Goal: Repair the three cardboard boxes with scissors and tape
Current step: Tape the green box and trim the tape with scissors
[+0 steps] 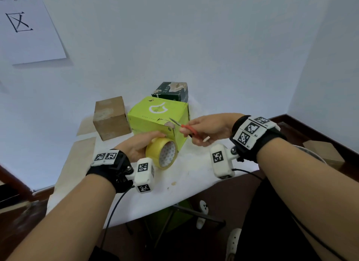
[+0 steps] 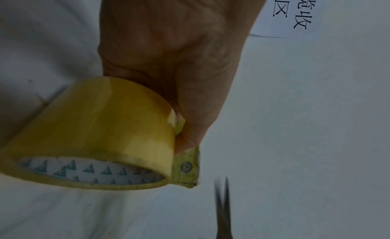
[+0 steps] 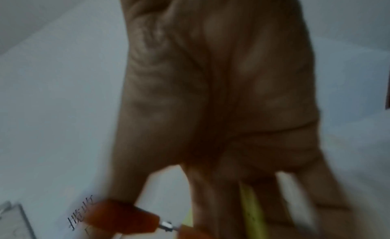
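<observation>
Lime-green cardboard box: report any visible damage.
The lime-green cardboard box has torn, peeling printed skin along its front top edge and near corner, baring brown board, beside the orange-handled scissors. It sits square on the table.

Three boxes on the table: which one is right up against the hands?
The lime-green box, in the middle. The left hand grips the tape roll against its front; the plain brown box sits left, the dark green box behind.

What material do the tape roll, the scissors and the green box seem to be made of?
Tape roll: glossy yellowish plastic film on a printed core, probably cardboard. Scissors: grey blades, likely metal, with orange handles that look plastic. Green box: printed cardboard, since pale fibre shows where the skin is torn at its front edge.
</observation>
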Tool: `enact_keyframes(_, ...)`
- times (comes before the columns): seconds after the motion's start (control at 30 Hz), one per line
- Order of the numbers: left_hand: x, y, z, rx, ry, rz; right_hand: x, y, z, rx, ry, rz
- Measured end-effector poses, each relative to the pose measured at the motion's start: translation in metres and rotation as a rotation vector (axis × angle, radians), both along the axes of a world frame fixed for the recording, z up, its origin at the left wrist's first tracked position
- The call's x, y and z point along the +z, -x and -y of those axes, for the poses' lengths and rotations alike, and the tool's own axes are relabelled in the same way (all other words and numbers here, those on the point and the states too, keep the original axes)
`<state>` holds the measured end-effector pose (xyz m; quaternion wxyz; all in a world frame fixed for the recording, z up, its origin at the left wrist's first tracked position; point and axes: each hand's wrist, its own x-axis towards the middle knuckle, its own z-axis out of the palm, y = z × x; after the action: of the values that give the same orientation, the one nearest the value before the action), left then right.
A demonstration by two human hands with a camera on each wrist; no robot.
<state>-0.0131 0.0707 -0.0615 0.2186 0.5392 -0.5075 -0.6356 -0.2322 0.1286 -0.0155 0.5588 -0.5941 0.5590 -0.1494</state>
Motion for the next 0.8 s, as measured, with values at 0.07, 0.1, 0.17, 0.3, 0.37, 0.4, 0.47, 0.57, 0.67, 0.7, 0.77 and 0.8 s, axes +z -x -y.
enact_keyframes(0.07,-0.001,0.000,-0.001,0.019,0.010,-0.002,-0.006,0.005,0.003,0.030,-0.129,-0.068)
enact_keyframes(0.1,-0.002,0.001,-0.001,0.022,0.013,-0.002,-0.008,0.007,0.005,0.050,-0.153,-0.119)
enact_keyframes(0.17,-0.001,0.002,-0.004,0.021,0.020,-0.003,-0.009,0.009,0.007,0.072,-0.179,-0.205)
enact_keyframes(0.3,0.000,0.003,-0.004,0.018,0.018,-0.004,-0.005,0.002,0.011,0.072,-0.202,-0.287)
enact_keyframes(0.37,-0.001,0.002,-0.004,0.019,0.016,-0.014,-0.006,-0.003,0.014,0.087,-0.195,-0.313)
enact_keyframes(0.4,-0.001,0.001,-0.005,0.020,0.016,-0.019,-0.007,-0.006,0.015,0.092,-0.190,-0.319)
enact_keyframes(0.47,-0.002,0.001,-0.006,0.013,0.011,-0.032,-0.008,-0.011,0.018,0.091,-0.181,-0.315)
enact_keyframes(0.57,-0.002,0.001,-0.006,0.002,-0.002,-0.044,-0.008,-0.016,0.022,0.077,-0.134,-0.287)
enact_keyframes(0.67,-0.002,0.002,-0.005,0.003,0.001,-0.046,-0.006,-0.020,0.024,0.083,-0.094,-0.277)
enact_keyframes(0.7,-0.002,0.002,-0.005,0.001,0.005,-0.046,-0.006,-0.021,0.025,0.088,-0.084,-0.280)
enact_keyframes(0.77,-0.002,0.002,-0.003,-0.002,0.010,-0.048,-0.003,-0.021,0.026,0.083,-0.051,-0.300)
enact_keyframes(0.8,-0.002,0.001,-0.002,-0.003,0.013,-0.050,-0.001,-0.020,0.026,0.074,-0.024,-0.314)
